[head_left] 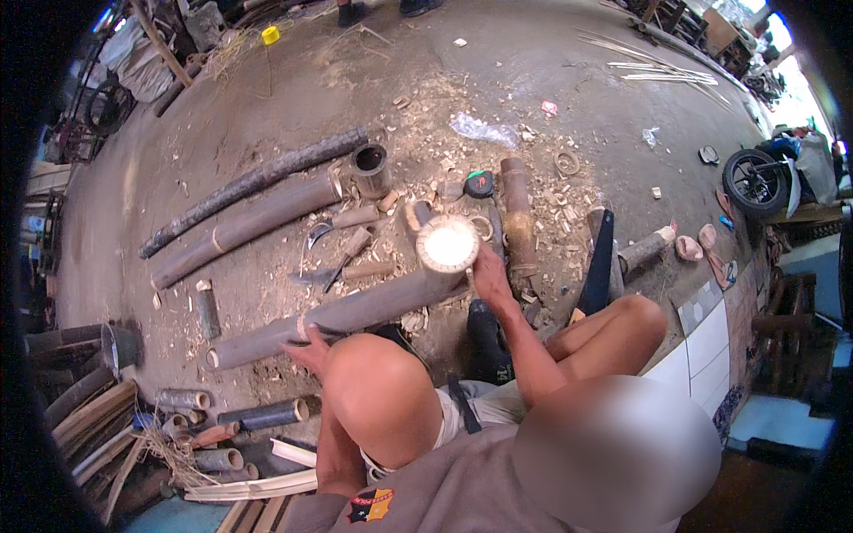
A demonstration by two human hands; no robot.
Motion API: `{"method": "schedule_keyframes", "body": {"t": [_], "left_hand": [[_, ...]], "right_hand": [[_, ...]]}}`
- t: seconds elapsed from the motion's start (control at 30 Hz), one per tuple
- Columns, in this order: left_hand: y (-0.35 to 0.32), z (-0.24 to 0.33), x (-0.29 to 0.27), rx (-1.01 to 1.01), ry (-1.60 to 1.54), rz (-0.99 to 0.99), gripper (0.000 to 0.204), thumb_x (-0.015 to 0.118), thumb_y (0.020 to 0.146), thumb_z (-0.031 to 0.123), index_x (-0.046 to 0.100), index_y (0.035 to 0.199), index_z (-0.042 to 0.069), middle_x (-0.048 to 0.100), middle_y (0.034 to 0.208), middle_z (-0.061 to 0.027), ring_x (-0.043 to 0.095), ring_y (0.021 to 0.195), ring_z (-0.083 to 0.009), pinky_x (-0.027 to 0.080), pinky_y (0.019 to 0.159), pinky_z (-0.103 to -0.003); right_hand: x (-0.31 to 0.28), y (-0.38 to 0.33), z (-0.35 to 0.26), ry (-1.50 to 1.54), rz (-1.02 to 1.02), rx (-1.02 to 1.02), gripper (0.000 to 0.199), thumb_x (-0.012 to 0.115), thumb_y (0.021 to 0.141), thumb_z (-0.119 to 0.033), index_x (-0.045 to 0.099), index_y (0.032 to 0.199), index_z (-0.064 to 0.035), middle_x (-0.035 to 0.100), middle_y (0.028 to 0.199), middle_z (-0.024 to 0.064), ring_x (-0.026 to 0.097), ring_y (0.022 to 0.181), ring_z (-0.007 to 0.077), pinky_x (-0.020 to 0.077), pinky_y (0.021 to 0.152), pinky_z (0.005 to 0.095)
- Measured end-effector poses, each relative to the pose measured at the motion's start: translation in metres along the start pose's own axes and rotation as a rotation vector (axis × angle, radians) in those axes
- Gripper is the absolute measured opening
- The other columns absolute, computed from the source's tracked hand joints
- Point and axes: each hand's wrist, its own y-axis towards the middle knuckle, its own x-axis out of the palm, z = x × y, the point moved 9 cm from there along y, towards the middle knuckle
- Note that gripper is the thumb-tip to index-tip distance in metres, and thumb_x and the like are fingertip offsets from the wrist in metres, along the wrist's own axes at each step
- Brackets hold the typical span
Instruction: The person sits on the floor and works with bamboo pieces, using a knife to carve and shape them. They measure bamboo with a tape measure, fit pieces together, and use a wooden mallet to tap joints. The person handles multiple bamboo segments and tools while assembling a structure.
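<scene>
A long brown bamboo tube (364, 311) lies aslant in front of my knees. Its right end carries a short, wide round piece with a pale, bright face (449, 244) turned upward. My left hand (308, 353) grips the tube near a pale ring at its node; the knee hides part of that hand. At the other end my right hand (489, 274) holds the side of the round piece, its fingers partly hidden behind the rim. Just beyond lie a tape measure (479, 184), an upright hollow bamboo section (370, 171) and a curved-blade tool (320, 234).
Wood chips litter the ground. Two long bamboo poles (253, 229) lie at the far left, a shorter brown bamboo piece (517, 218) ahead. A handsaw (599, 264) leans near my right knee. Cut bamboo pieces (218, 459) pile up at lower left; a motorbike wheel (755, 182) stands far right.
</scene>
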Motion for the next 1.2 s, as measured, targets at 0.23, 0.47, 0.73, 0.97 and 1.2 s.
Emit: {"method": "schedule_keyframes", "body": {"t": [0.23,0.47,0.73,0.97,1.2], "left_hand": [[-0.082,0.141,0.028,0.715,0.553,-0.673,0.098,0.085,0.073,0.059,0.048,0.155,0.02,0.038,0.161,-0.0194,0.023,0.153,-0.0446,0.011,0.119,-0.076],[-0.089,0.152,0.034,0.731,0.635,-0.809,0.095,0.079,0.078,0.063,0.045,0.157,0.022,0.035,0.164,-0.0169,0.018,0.158,-0.0426,0.004,0.117,-0.081],[-0.059,0.191,0.038,0.587,0.227,-1.083,0.082,0.082,0.086,0.045,0.052,0.152,0.009,0.056,0.15,-0.0218,0.048,0.144,-0.0392,0.038,0.118,-0.052],[-0.085,0.321,0.0,0.861,0.068,-1.171,0.084,0.084,0.085,0.039,0.05,0.154,0.007,0.063,0.143,-0.0207,0.06,0.132,-0.0356,0.047,0.111,-0.047],[-0.166,0.376,0.03,0.955,-0.017,-1.311,0.073,0.091,0.074,0.026,0.061,0.136,0.002,0.066,0.135,-0.0149,0.065,0.117,-0.0273,0.05,0.105,-0.044]], "right_hand": [[-0.039,-0.024,-0.183,-0.019,0.141,-0.492,0.128,0.086,0.076,-0.063,0.02,0.165,-0.0005,0.055,0.147,0.0245,0.058,0.131,0.0261,0.0468,0.11,0.0408],[-0.016,0.003,-0.196,0.132,0.193,-0.532,0.096,0.095,0.07,-0.042,0.048,0.145,-0.0044,0.066,0.128,0.0158,0.068,0.109,0.0243,0.0546,0.098,0.0378],[-0.009,0.012,-0.197,0.21,0.173,-0.493,0.081,0.093,0.073,-0.041,0.055,0.135,-0.0055,0.072,0.111,0.0123,0.071,0.1,0.0207,0.0586,0.088,0.0362],[-0.01,0.016,-0.205,0.235,0.176,-0.473,0.078,0.09,0.075,-0.042,0.056,0.133,-0.0032,0.072,0.111,0.0128,0.071,0.099,0.0209,0.0583,0.089,0.0367],[-0.013,0.011,-0.203,0.262,0.217,-0.54,0.079,0.089,0.074,-0.053,0.059,0.131,-0.0068,0.072,0.11,0.018,0.073,0.101,0.0346,0.057,0.088,0.0447]]}}
